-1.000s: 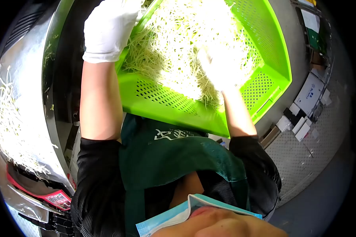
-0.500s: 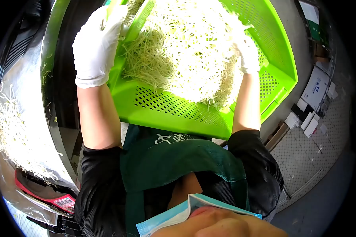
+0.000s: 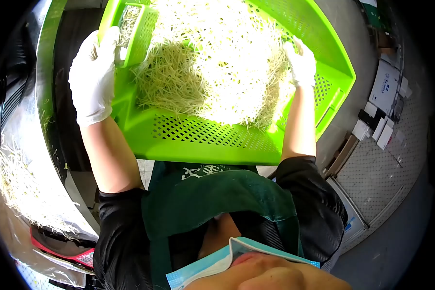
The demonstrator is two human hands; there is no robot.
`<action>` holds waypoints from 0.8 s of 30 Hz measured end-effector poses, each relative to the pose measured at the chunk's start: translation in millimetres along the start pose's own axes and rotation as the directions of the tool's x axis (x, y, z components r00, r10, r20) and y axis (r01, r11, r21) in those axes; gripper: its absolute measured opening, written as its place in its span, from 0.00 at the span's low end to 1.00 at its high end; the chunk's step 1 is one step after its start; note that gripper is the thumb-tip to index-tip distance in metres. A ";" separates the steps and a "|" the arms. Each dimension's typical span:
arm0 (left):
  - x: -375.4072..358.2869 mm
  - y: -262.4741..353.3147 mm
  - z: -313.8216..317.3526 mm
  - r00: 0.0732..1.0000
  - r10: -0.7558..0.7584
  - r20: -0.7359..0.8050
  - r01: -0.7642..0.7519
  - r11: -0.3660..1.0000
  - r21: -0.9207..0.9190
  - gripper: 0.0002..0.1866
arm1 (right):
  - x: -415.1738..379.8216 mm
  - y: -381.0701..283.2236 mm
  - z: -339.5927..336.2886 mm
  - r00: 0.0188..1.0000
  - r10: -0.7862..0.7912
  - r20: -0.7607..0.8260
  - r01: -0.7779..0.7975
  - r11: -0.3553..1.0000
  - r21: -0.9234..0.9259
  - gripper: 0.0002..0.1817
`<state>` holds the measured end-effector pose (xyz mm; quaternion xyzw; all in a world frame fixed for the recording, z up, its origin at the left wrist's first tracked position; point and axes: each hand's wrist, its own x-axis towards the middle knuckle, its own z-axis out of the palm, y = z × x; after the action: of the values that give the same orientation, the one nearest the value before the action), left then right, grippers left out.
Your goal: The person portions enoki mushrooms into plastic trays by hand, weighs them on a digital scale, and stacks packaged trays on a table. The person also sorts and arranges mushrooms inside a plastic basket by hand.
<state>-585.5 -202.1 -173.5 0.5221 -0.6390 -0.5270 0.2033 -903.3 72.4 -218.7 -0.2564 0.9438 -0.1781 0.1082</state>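
Note:
A bright green perforated plastic basket [image 3: 193, 150] is in front of my apron, with a big heap of pale bean sprouts [image 3: 179, 87] inside. My left hand [image 3: 93, 75], in a white glove, is closed around the handle on the basket's left side, its fingertips passing through to the inner face. Also gloved in white, my right hand [image 3: 302, 63] is inside the basket at the right edge of the heap. Its fingers are extended and somewhat apart, beside the sprouts. Glare washes out the middle of the heap.
To my left stands a metal-edged work surface [image 3: 46, 140] with loose sprouts [image 3: 24, 188] scattered on it. A red-rimmed container [image 3: 58, 246] is below that. Along the floor on the right lie white boxes [image 3: 385, 84] and cartons.
The basket has shifted a little to the left, and my left hand has moved left and down with it. My right hand's fingers now stand clearer of the sprouts.

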 end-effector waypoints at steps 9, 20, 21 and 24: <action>-5.1 4.8 -1.2 1.000 -0.002 -0.001 0.002 1.000 -0.011 0.17 | 20.9 -156.0 77.5 0.939 -0.326 0.108 0.303 0.935 0.182 0.35; -11.7 4.6 -0.2 0.997 -0.061 -0.047 0.060 0.998 -0.022 0.17 | 29.2 -117.6 80.3 0.955 -0.295 -0.036 0.297 0.949 0.110 0.30; -11.6 5.2 0.0 0.997 -0.057 -0.051 0.057 0.998 -0.020 0.17 | 29.3 -115.9 80.2 0.969 -0.245 0.040 0.229 0.945 0.233 0.30; -11.7 6.3 -2.1 0.997 -0.055 -0.057 0.055 0.998 0.001 0.16 | 28.2 -106.6 79.2 0.944 -0.146 0.297 -0.040 0.842 0.538 0.30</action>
<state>-582.3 -193.3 -163.7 0.5544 -0.6192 -0.5165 0.2061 -856.2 -50.4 -252.5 -0.2679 0.8172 -0.3931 0.3254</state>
